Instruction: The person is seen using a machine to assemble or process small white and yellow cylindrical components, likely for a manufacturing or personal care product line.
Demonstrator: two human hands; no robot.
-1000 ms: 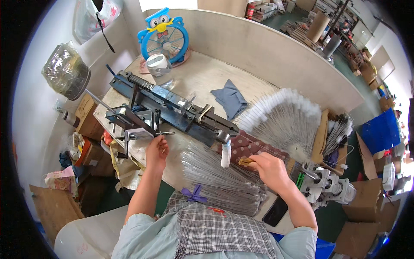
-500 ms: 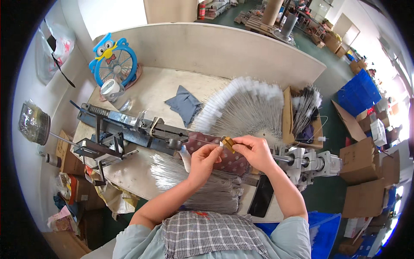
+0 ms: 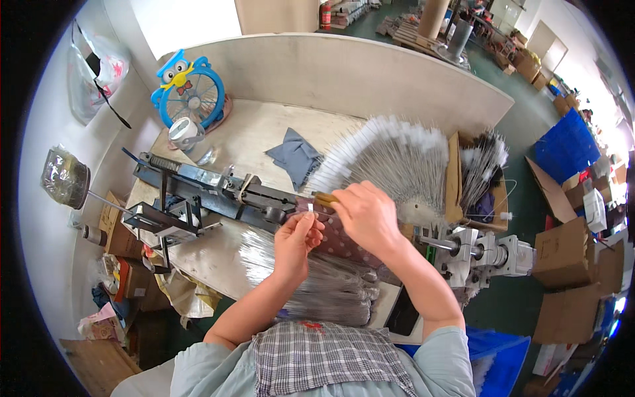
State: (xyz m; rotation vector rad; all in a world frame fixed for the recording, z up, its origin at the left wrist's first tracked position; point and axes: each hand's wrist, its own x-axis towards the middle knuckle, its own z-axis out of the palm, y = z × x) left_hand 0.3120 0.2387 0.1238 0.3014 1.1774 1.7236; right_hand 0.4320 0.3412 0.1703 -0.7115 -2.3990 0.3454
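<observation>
I see my two hands meeting above the middle of the counter (image 3: pixel 278 132). My left hand (image 3: pixel 297 241) has its grip closed on one small white piece (image 3: pixel 309 208), pinched between thumb and forefinger and held upright. My right hand (image 3: pixel 367 215) is closed around one brown handle (image 3: pixel 325 198), whose end sticks out to the left of the fingers; the white piece is just beside this end, but I cannot tell if they touch. Under both hands lies one dark dotted cloth (image 3: pixel 340 241).

Behind the hands stands one long metal machine (image 3: pixel 211 188), going from the left side to the centre. On the right of it one grey motor block (image 3: pixel 483 251) continues the line. I count two heaps of white-tipped brushes: one big fan (image 3: pixel 390 162) spread on the counter behind my right hand, and one smaller bunch (image 3: pixel 483 169) in a cardboard box further right. One bundle of bare wires (image 3: pixel 317 284) lies near my body, below the cloth. One blue-grey rag (image 3: pixel 294 155) lies flat behind the machine, and one blue toy fan (image 3: pixel 188 92) leans at the far left corner.
</observation>
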